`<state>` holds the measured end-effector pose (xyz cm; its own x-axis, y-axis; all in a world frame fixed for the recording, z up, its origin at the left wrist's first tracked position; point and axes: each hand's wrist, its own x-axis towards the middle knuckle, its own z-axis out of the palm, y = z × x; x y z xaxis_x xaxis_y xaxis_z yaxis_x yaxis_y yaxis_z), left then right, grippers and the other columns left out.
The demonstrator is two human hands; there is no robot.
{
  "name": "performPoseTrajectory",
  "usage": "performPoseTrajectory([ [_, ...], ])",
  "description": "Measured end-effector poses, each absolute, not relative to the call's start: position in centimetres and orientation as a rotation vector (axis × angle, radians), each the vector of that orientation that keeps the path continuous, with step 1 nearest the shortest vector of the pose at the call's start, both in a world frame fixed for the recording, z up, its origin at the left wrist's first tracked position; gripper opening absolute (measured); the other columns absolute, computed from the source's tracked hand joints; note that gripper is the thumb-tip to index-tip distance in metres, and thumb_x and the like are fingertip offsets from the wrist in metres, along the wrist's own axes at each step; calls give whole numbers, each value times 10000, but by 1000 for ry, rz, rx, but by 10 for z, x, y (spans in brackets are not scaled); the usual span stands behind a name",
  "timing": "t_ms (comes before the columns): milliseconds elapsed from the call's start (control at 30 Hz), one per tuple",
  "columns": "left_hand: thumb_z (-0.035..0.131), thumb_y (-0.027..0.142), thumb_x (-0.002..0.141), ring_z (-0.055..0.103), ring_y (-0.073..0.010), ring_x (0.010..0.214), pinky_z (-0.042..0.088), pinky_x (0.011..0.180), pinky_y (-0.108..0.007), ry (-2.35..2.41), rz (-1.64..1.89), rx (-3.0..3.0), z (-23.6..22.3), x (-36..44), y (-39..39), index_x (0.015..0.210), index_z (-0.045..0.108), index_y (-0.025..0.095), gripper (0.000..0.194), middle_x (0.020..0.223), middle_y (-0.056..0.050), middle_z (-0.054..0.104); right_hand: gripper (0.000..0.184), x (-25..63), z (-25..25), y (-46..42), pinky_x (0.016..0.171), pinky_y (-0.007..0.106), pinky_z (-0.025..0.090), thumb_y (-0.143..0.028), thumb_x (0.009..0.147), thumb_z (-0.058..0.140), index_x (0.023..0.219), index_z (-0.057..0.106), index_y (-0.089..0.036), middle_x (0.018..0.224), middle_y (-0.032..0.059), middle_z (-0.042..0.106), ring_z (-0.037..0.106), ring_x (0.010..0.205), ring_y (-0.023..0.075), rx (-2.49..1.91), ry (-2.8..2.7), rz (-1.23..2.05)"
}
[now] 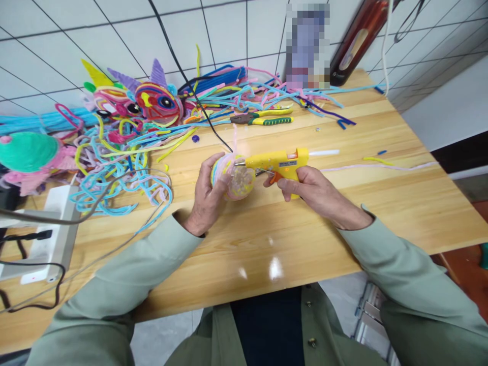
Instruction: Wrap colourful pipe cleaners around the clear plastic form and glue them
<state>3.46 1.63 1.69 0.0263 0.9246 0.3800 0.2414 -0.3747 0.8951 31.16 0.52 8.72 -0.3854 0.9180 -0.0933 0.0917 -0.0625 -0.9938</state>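
My left hand [209, 195] is closed around a round ball [241, 189] wound with pink, yellow and blue fuzzy pipe cleaner, with a clear, see-through face toward me. A pink pipe cleaner end [235, 136] sticks up from its top. My right hand [310, 188] grips a yellow hot glue gun [277, 160] by its handle, fingers at the orange trigger. The gun's metal nozzle touches or nearly touches the ball's upper side. A white glue stick [324, 152] juts from the gun's back end.
Pliers [263, 118] lie behind the ball. Tangled pipe cleaners [110, 188], colourful fuzzy faces [158, 101] and a green-topped figure [28, 152] fill the left and back. At left sits a white power strip [57, 229] with cords. A dark red flask [360, 40] stands by the wall.
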Motion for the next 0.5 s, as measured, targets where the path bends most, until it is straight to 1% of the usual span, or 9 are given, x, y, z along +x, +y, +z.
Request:
performPoseTrajectory([
  [167, 650, 690, 1075, 695, -303, 1271, 579, 1119, -478, 1178, 1395, 1647, 15, 35, 16, 1453, 627, 300, 544, 1410, -77, 702, 474, 311, 90, 5, 800, 323, 581, -550, 915, 839, 617, 653, -231, 1055, 71, 856, 757, 1069, 249, -1109, -1549, 1567],
  [233, 657, 691, 1072, 698, -296, 1249, 577, 1114, -475, 1178, 1396, 1647, 16, 35, 16, 1446, 638, 299, 542, 1388, -71, 708, 469, 311, 90, 5, 799, 325, 581, -544, 912, 839, 617, 653, -230, 1072, 71, 859, 754, 1058, 246, -1112, -1552, 1561],
  [333, 675, 675, 1070, 695, -287, 1234, 571, 1103, -463, 1175, 1404, 1649, 17, 36, 15, 1438, 646, 304, 524, 1383, -61, 709, 452, 311, 88, 6, 832, 327, 575, -522, 922, 820, 619, 654, -230, 1142, 77, 869, 749, 1101, 247, -1110, -1529, 1526],
  [500, 636, 669, 1092, 689, -299, 1278, 568, 1127, -482, 1176, 1380, 1661, 15, 34, 16, 1465, 618, 316, 514, 1421, -71, 696, 442, 312, 88, 6, 885, 334, 568, -496, 933, 805, 614, 646, -235, 1153, 74, 875, 749, 1157, 254, -1115, -1515, 1510],
])
